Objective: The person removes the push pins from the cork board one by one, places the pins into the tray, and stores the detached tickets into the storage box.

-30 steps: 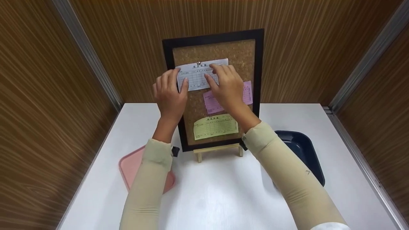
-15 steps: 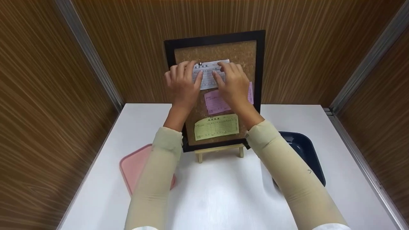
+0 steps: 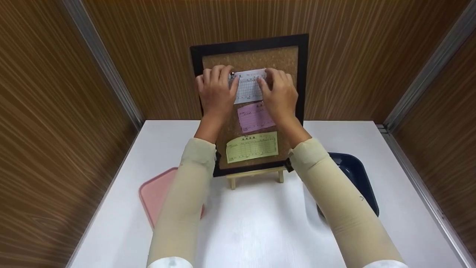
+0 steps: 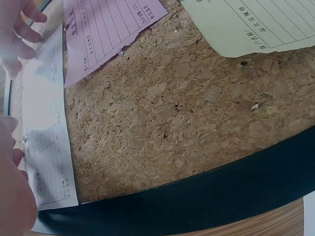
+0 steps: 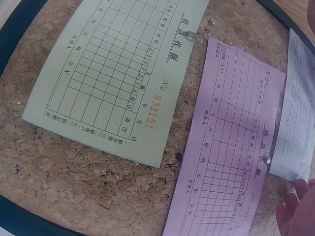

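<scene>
A white receipt form hangs at the top of a black-framed corkboard, fixed by a small metal pushpin. My left hand covers the receipt's left part, with index finger and thumb beside the pin. At the receipt's upper right corner, my right hand rests its fingertips, thumb and index spread apart. Its fingers lie by the paper's corner in the right wrist view. Below are a pinned pink receipt, partly behind the right hand, and a pinned yellow-green receipt.
A small wooden easel supports the board on the white table. The pink tray stands left and the dark blue tray right, both partly behind the forearms. Wood-patterned panels enclose the table.
My left hand has moved rightward and slightly up along the white receipt to the pin. My right hand has slid right to the receipt's upper right corner. The receipts stay in place.
</scene>
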A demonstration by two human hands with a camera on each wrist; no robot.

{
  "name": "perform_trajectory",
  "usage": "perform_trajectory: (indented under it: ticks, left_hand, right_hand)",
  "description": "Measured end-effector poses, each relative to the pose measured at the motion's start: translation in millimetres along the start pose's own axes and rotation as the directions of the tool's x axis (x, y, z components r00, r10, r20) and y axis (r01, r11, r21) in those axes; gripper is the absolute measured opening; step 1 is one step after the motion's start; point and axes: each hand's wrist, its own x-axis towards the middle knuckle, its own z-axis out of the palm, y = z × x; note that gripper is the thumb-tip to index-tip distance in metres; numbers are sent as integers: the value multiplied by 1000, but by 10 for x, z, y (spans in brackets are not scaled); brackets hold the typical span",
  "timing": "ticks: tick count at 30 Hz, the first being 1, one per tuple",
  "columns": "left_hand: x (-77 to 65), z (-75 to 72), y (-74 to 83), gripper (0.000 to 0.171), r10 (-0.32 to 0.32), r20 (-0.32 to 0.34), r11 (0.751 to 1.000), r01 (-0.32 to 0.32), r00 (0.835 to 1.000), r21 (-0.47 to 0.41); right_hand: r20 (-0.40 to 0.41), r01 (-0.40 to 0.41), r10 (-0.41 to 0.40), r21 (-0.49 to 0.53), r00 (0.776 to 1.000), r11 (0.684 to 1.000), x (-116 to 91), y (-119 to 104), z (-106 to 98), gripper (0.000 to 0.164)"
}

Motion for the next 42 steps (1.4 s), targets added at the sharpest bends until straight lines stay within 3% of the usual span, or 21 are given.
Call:
perform_trajectory:
  ticks: [7,23,42]
  left_hand:
    - [0,40,13,36,-15,2,1000,15,1000,20]
    - [-10,89,-29,32,7,-65,999,-4,998,54]
    - [-18,137,-16,34,9,-28,998,-7,1000,68]
  right_hand:
    - [-1,-97,97,-15,995,995,-8,57,-23,34]
    - [60,-207,200,126,978,970,-21,27,35,29]
    - [99,-316,302,205,948,926,-20,-30,78,35]
